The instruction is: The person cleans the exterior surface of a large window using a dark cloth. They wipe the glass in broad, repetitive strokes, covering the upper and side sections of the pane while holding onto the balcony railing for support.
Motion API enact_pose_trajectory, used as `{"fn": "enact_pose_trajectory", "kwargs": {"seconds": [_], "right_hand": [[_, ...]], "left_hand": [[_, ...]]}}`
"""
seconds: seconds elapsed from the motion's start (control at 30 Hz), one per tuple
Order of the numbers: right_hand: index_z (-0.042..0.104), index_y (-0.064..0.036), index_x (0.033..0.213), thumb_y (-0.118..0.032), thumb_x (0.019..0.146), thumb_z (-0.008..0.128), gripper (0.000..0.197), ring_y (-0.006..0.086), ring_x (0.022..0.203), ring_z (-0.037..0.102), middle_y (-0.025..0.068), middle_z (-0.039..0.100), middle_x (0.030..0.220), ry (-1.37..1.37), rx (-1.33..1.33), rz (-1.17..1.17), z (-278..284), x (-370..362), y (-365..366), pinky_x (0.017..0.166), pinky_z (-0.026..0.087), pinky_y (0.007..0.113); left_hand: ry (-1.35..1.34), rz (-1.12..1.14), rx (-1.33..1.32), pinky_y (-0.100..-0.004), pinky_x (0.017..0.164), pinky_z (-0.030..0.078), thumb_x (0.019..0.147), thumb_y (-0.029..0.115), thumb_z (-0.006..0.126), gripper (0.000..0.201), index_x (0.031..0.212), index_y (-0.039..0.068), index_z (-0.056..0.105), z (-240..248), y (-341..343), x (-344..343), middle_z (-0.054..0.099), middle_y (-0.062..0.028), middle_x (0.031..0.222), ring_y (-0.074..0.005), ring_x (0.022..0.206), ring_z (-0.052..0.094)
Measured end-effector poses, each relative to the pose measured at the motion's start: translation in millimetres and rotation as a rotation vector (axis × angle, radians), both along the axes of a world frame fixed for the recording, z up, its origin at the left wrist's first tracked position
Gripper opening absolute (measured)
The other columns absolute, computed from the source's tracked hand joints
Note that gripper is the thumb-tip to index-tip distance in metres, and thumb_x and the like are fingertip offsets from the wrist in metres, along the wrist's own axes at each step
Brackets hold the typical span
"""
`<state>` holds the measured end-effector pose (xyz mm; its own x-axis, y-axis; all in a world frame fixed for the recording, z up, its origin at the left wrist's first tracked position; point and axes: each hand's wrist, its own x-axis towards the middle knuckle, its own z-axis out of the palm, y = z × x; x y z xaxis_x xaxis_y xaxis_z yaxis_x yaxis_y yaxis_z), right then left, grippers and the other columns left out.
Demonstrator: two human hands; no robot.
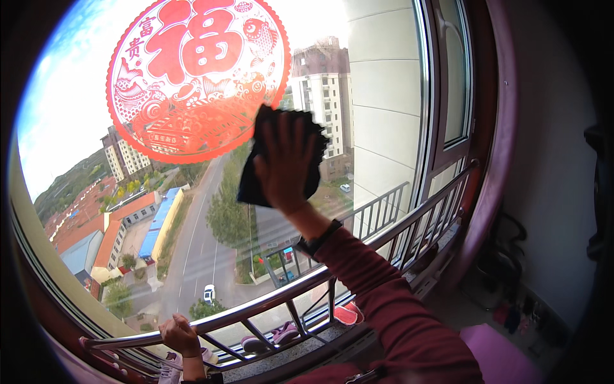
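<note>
My right hand [286, 160] lies flat against the window glass, fingers stretched, pressing a dark cloth [314, 171] to the pane. The cloth spreads out past the fingers and the palm on all sides. Just up and left of it, a round red paper-cut decoration [192, 89] with scalloped edges sticks to the glass. My left hand [180, 335] is closed round the metal railing [256, 307] at the lower left. A dark band circles my right wrist below a maroon sleeve.
Behind the railing, several shoes [286, 333] stand on the stone sill, with a red item [348, 313] beside them. A narrow framed window with a handle [449, 29] is at the right. Through the glass show a road [201, 237], a white car and buildings.
</note>
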<state>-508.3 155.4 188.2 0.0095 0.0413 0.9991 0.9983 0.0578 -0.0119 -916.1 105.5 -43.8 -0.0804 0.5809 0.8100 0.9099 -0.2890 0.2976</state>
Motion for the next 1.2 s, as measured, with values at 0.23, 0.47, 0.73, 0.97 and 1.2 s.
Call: {"fn": "enact_pose_trajectory", "kwargs": {"seconds": [0.23,0.47,0.73,0.97,1.2], "right_hand": [[0.047,-0.018,0.154,-0.035,0.087,0.07,0.073,0.0373,0.154,0.028,0.0093,0.033,0.167,-0.334,-0.138,0.157,-11,32,-18,0.122,0.017,0.066],[0.043,-0.0084,0.155,-0.018,0.094,0.057,0.063,0.0347,0.154,0.027,0.0133,0.035,0.165,-0.15,0.084,-0.165,91,204,-24,0.125,0.019,0.055],[0.053,-0.0035,0.143,-0.026,0.103,0.05,0.046,0.0392,0.132,0.051,0.0204,0.056,0.143,0.442,0.368,-0.307,28,415,-36,0.112,0.042,0.048],[0.042,-0.017,0.154,-0.047,0.106,0.045,0.057,0.0376,0.137,0.048,0.0131,0.05,0.148,0.91,0.154,-0.347,91,386,-15,0.108,0.041,0.06],[0.037,-0.0095,0.158,-0.049,0.105,0.047,0.067,0.0422,0.149,0.031,0.0168,0.036,0.163,0.137,0.393,-0.234,165,166,18,0.119,0.019,0.065]], "left_hand": [[0.036,0.029,0.002,-0.0524,0.074,0.045,0.102,0.026,0.042,0.046,0.064,0.005,0.056,-7,5,-4,0.059,-0.0146,0.065,-0.0404,0.07,0.056],[0.018,-0.03,0.014,-0.0491,0.073,0.042,0.102,0.024,0.039,0.043,0.064,0.007,0.052,-9,9,-8,0.057,-0.0109,0.063,-0.0374,0.065,0.054],[0.074,-0.019,0.143,-0.0456,0.073,0.042,0.103,0.019,0.04,0.042,0.065,0.006,0.051,-20,19,-14,0.058,-0.0082,0.062,-0.0339,0.06,0.056],[0.052,-0.003,0.054,-0.045,0.074,0.043,0.104,0.021,0.038,0.044,0.064,0.007,0.052,-18,15,-13,0.059,-0.0097,0.063,-0.0342,0.061,0.057],[0.018,-0.016,0.036,-0.0458,0.074,0.043,0.102,0.021,0.039,0.043,0.064,0.007,0.053,-8,8,-7,0.06,-0.0103,0.064,-0.036,0.062,0.056]]}}
